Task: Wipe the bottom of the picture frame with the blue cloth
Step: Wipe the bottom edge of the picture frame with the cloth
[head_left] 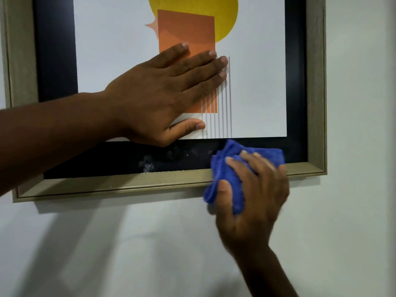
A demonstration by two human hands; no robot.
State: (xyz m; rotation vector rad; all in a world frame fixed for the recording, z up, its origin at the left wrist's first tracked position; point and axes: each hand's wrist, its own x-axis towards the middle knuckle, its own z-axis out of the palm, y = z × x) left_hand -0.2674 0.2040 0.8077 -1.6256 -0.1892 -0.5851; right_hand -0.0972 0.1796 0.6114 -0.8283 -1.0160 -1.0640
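A picture frame (120, 185) with a pale wood rim and a black inner border hangs on a white wall. Its print shows a yellow disc, an orange rectangle and thin grey lines. My left hand (162, 95) lies flat on the glass, fingers spread, over the orange shape. My right hand (255, 196) presses a crumpled blue cloth (227, 168) against the bottom rail, right of its middle; the cloth covers both the black border and the wood rim there. Whitish smudges and specks (147, 165) sit on the black border to the left of the cloth.
Plain white wall (128, 254) fills the space below and to the right of the frame, with soft shadows of my arms on it. The frame's lower right corner (322, 171) lies close to the cloth.
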